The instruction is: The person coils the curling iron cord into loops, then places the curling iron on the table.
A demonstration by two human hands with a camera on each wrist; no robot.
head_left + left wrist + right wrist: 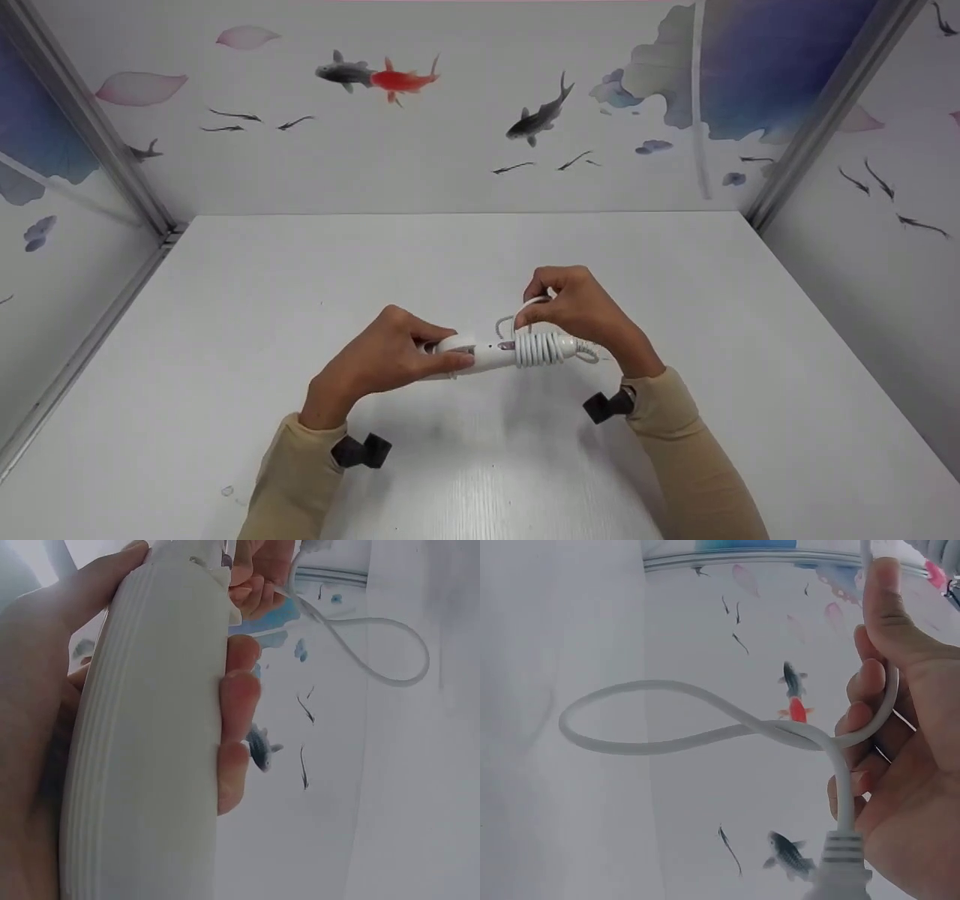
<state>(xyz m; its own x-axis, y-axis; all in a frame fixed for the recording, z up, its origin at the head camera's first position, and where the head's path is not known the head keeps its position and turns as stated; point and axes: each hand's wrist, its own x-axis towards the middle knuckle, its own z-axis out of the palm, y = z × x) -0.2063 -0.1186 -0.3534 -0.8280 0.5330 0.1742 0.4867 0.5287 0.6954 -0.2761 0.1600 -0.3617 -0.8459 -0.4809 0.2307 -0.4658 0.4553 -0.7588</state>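
Note:
My left hand (390, 352) grips a white hair styling iron (495, 356) around its left part, holding it roughly level above the table. In the left wrist view, the smooth white body (150, 735) of the iron has fine ridges along one side, with fingers wrapped behind it. White cord is wound in several tight coils (538, 349) around the iron's right part. My right hand (581, 304) pinches the free cord (844, 787) between thumb and fingers, just above the coils. A loop of that cord hangs beside the hand, and the plug (840, 870) shows at its end.
Both hands are over a white table (225, 300). White panels (450, 165) printed with fish and petals stand at the back and sides, joined by metal corner posts (825, 112). Small black cameras (364, 450) are strapped to both wrists.

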